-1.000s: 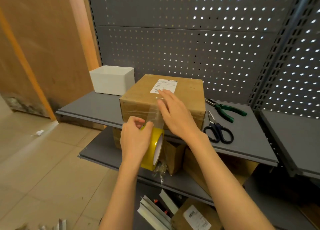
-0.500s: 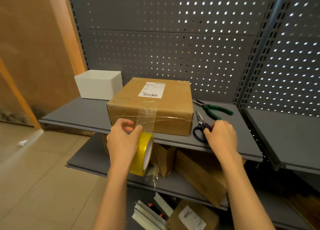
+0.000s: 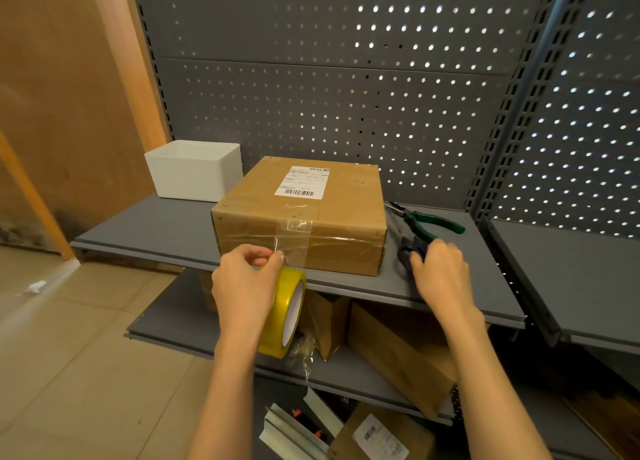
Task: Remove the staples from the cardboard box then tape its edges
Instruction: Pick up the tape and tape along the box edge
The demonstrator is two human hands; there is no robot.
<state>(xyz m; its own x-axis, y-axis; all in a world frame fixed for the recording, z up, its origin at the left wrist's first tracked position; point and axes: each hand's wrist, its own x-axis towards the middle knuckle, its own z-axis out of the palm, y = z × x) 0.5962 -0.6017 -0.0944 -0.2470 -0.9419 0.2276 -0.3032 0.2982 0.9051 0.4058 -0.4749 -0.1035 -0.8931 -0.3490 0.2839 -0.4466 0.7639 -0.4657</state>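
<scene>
The cardboard box (image 3: pixel 299 213) sits on the grey shelf (image 3: pixel 145 231), just beyond the left hand (image 3: pixel 244 286). A strip of clear tape (image 3: pixel 294 232) runs from its top face down over the near edge to the yellow tape roll (image 3: pixel 287 314), which that hand grips below the shelf lip, thumb and fingers curled round it. To the right of the box, the right hand (image 3: pixel 440 272) rests over the scissors (image 3: pixel 410 250), fingers curled onto the handles; whether it has a proper hold I cannot tell. The green pliers (image 3: pixel 431 222) lie just past that hand, and a white bin (image 3: pixel 195 170) stands beyond the box's left corner.

The cut looks to be next. To do it well, I'd keep the roll pulled down so the strip stays taut, bring the blades in close under the box's front face, snip square, then press the loose end flat. Slack tape will wrinkle or fold onto itself.
</scene>
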